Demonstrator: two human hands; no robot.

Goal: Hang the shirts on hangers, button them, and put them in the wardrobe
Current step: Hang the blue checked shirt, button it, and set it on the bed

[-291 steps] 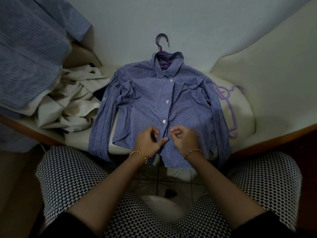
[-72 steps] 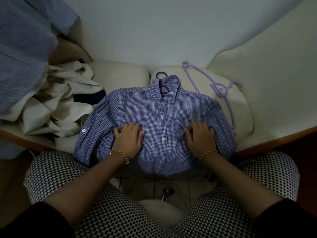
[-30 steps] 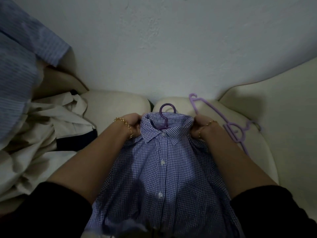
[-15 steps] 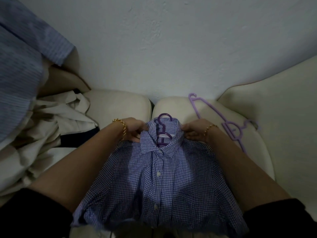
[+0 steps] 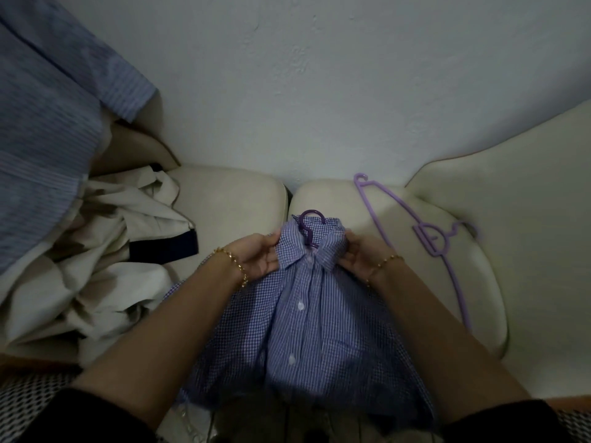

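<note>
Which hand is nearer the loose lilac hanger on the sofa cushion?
Right. The right hand grips the check shirt at the collar side facing the lilac hanger, which lies just beyond it. The left hand grips the collar's far side.

- The shirt (image 5: 307, 330) lies at the middle of the sofa's (image 5: 230, 193) front edge, collar toward the back, hem over the edge.
- The hanger (image 5: 308, 219) sits inside the collar, hook toward the sofa's back.
- Spare hangers (image 5: 428, 239) lie on the right cushion, right of the shirt.
- A heap of clothes (image 5: 105, 266) lies at the sofa's left end, under another garment (image 5: 48, 123).
</note>
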